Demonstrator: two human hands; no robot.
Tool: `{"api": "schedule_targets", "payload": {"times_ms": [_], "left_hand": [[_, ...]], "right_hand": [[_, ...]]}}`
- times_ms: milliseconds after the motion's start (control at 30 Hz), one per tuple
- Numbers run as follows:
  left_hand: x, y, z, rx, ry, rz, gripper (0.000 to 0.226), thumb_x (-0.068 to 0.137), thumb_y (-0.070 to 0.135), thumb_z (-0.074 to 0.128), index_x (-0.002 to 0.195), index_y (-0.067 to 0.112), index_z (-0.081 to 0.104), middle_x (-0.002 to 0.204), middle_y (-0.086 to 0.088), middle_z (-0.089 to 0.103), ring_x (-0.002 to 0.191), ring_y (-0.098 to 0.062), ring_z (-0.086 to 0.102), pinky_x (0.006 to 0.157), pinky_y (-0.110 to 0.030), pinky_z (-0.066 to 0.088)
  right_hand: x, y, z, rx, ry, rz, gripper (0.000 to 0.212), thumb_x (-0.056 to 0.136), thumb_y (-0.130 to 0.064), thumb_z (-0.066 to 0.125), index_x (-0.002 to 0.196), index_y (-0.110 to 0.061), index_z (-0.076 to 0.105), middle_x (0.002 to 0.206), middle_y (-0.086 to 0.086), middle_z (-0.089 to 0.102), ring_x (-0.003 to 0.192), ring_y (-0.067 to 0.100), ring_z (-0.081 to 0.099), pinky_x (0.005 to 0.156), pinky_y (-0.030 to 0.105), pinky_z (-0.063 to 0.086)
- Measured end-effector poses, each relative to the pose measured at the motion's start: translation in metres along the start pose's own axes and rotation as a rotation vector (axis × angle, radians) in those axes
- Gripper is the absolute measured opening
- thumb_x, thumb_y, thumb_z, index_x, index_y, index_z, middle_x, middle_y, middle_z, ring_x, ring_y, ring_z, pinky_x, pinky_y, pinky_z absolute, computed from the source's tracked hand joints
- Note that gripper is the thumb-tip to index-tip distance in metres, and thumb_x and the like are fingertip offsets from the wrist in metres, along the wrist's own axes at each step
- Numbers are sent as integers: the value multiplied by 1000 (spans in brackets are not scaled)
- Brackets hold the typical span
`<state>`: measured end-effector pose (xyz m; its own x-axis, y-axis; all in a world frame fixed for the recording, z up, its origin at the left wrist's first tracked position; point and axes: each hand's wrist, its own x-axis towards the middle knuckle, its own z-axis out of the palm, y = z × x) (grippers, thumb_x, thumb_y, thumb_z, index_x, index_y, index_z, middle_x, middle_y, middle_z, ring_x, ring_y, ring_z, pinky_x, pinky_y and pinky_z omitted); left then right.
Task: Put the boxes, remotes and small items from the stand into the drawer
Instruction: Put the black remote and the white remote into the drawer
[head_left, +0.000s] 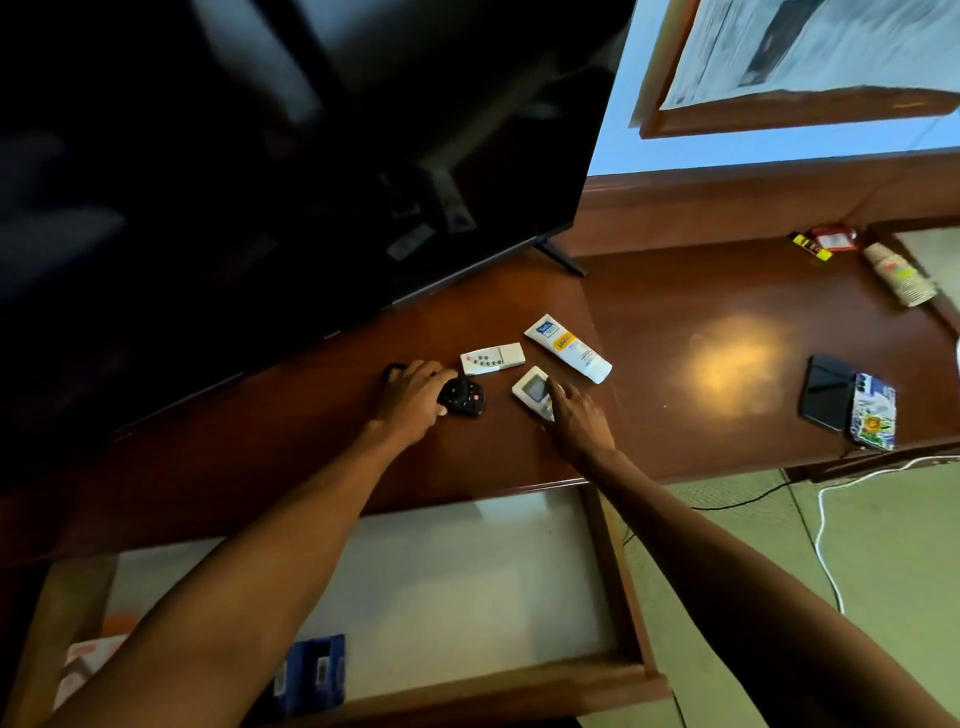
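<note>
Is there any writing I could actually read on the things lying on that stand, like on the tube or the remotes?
No text can be read for certain.
White tube: blue logo patch and yellow label, print too blurred.
White remote: buttons only, no legible marks.
Remote with screen: display unreadable.
Black remote: no readable labels.
Yellow-and-black item: dark marks, too small.
Blue boxes in the drawer: labels blurred.

On the stand (675, 291): three remotes — black (464, 397), white flat (492, 358), white with screen (532, 391) — one tube (567, 348), one phone (826, 391); two boxes in the drawer (613, 561).
</note>
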<state>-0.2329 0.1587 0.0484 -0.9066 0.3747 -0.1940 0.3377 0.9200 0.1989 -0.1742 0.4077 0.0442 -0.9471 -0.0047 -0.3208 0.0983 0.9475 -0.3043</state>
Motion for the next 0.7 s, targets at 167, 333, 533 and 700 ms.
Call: {"api": "schedule_targets", "payload": {"times_ms": [167,333,533,700], "left_hand": [[-23,-8,3,-53,-18,11,60,83,25,72,138,25,47,135,-2,53,125,-23,48,102,-42,36],[-70,-19,9,-32,-20,45,63,86,34,68,143,29,42,139,0,51,123,-24,47,101,-47,36],[-147,-52,20,-157,64,76,62,89,41,62,146,35,37,123,-3,56,107,-26,51,89,-40,39],[-212,-69,33,-189,64,111,55,91,44,58,143,35,43,114,-2,52,101,-23,52,82,-36,41]], "right_hand": [[-16,-8,11,22,-5,-46,71,90,-30,62,149,-14,26,147,18,40,128,38,44,101,51,45],[-57,-33,32,47,51,-117,72,88,-34,63,149,-13,29,143,16,45,121,39,49,92,46,47],[-119,-84,60,31,122,-197,67,88,-32,65,146,-13,35,136,14,52,114,37,55,82,43,50],[-169,-116,89,47,98,-183,64,86,-40,64,140,-19,38,132,11,55,107,35,60,76,41,51]]}}
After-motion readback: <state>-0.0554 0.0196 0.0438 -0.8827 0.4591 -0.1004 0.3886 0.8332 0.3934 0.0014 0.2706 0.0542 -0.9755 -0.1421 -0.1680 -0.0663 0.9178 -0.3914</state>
